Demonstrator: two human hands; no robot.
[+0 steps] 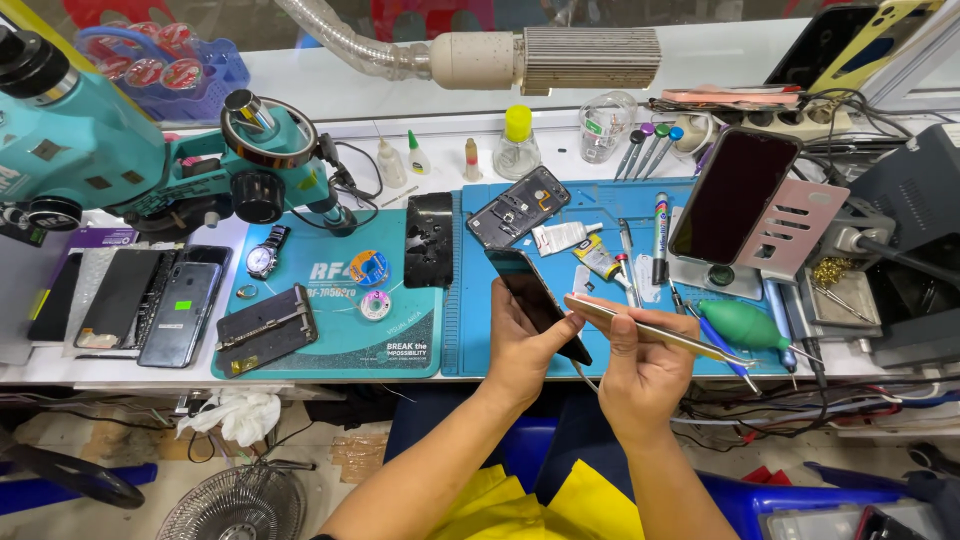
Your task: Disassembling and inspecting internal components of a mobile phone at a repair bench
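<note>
My left hand grips a dark smartphone tilted on edge over the blue work mat. My right hand holds metal tweezers lying across its fingers, their tip pointing right toward a green air-blower bulb. The base of the tweezers sits close to the phone's lower right edge. Both hands hover just past the bench's front edge, above my lap.
A teal microscope stands at the left over a teal mat with a wristwatch, a phone back cover and an opened phone frame. Several phones lie far left. A phone leans on a stand; glue bottles, screwdrivers and cables crowd the back and right.
</note>
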